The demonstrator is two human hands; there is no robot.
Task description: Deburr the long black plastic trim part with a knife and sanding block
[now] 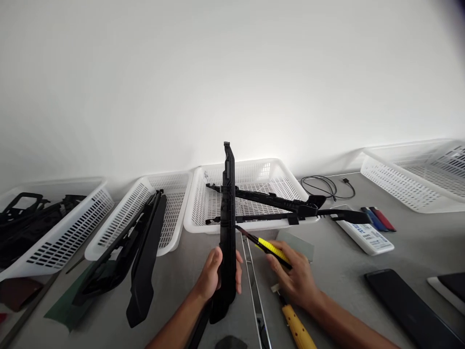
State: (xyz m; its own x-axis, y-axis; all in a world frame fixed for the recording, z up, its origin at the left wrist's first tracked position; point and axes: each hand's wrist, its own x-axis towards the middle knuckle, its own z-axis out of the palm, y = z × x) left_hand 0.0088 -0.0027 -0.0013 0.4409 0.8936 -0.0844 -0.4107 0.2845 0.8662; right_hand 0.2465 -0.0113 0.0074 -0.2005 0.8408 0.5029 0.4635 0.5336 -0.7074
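— Black plastic: a long narrow strip [228, 213] stands upright in front of the middle basket [279, 170], and its top end rises past the basket's rear rim against a bare white wall. What is under it?

— A matt grey table [337, 271]. The basket sits at the table's far edge, by the wall.

— And the fingers?

— The left hand [214, 276] grips the strip's lower part, just in front of the basket. The thumb is on the left face, and the fingers [238, 278] curl round and show at the right edge. The forearm comes up from the bottom of the view.

— The other hand?

— The right hand [296, 280] rests in front of the basket's right corner, knuckles up. Its thumb and fingers pinch a yellow-handled tool [271, 249]. The tool's dark tip points up and left at the strip's right edge, but whether it touches cannot be told.

— Around them?

— Black parts [276, 199] lie across the basket and jut over its right rim. A metal rail [253, 281] lies on the table between the hands. A second yellow handle [297, 329] lies by the right wrist. Left of the basket stands another white basket [174, 194]. To its right lie a black cable [327, 186] and a dark phone [410, 305].
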